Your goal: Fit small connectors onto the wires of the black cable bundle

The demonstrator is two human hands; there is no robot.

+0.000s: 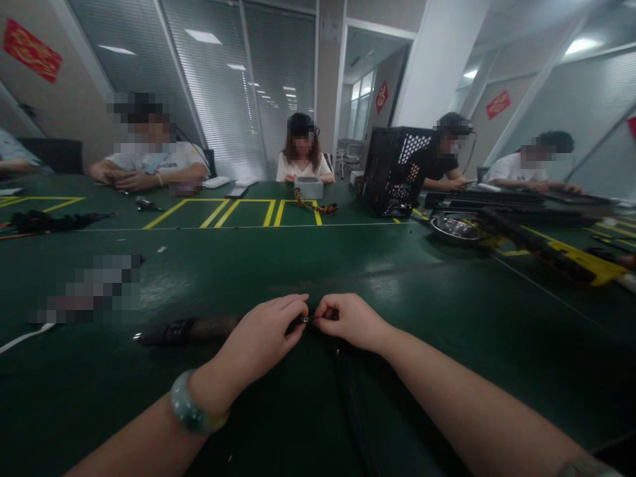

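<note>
Left hand [258, 338], a pale green stone bangle [191, 402] at its wrist, and right hand [348, 322] curl narrowly, their fingertips [298, 306] pinching a small metal connector [304, 319] between them. A thick black sleeved cable [189, 331] lies just beside the left hand on the glossy dark-green table [447, 311]; a thin black wire [350, 397] runs below.

Dark green bench mat [318, 265], yellow tape lines [233, 212] on it, far side, plus one thin white line. Black cable [350, 404] near. Pale green mottled bangle [191, 403] on left wrist [159, 424]. Red wall banners [32, 50], gold characters, far left. Black computer case [392, 179], honeycomb perforations, far right.
</note>
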